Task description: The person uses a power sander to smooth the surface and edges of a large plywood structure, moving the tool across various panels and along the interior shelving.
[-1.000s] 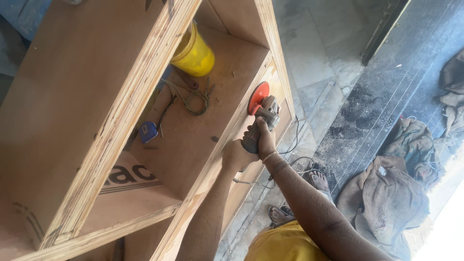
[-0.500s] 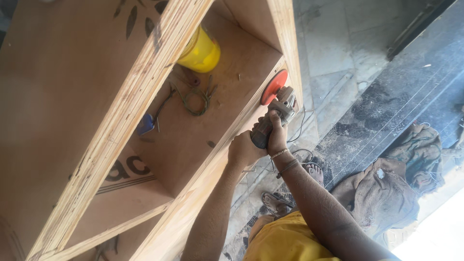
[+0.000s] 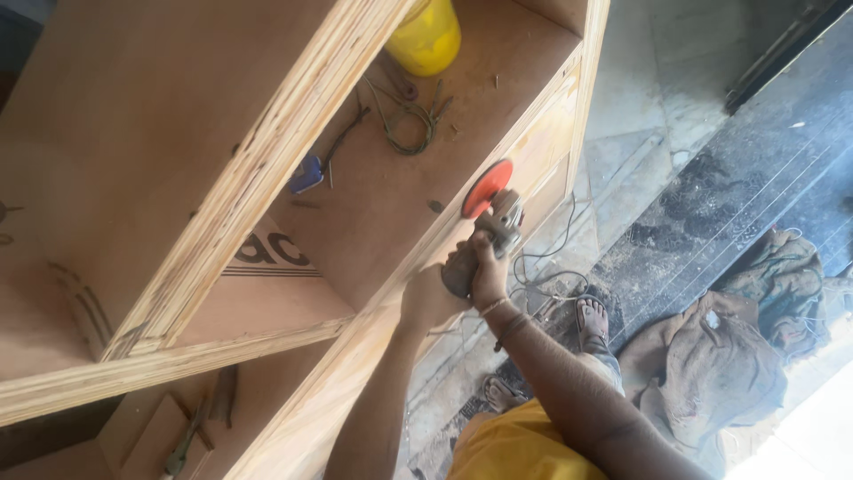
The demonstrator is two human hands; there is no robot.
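Angle grinder (image 3: 484,233) with an orange-red sanding disc (image 3: 487,188) sits at the front plywood edge of the cabinet frame (image 3: 267,160), the disc touching or just beside that edge; contact cannot be confirmed. Right hand (image 3: 490,271) is wrapped closed round the grinder body just behind the head, and left hand (image 3: 428,298) is closed round its rear handle. Inside the compartment beyond lie a yellow container (image 3: 426,40), a loop of wire (image 3: 410,124) and a small blue object (image 3: 306,173), well apart from the tool
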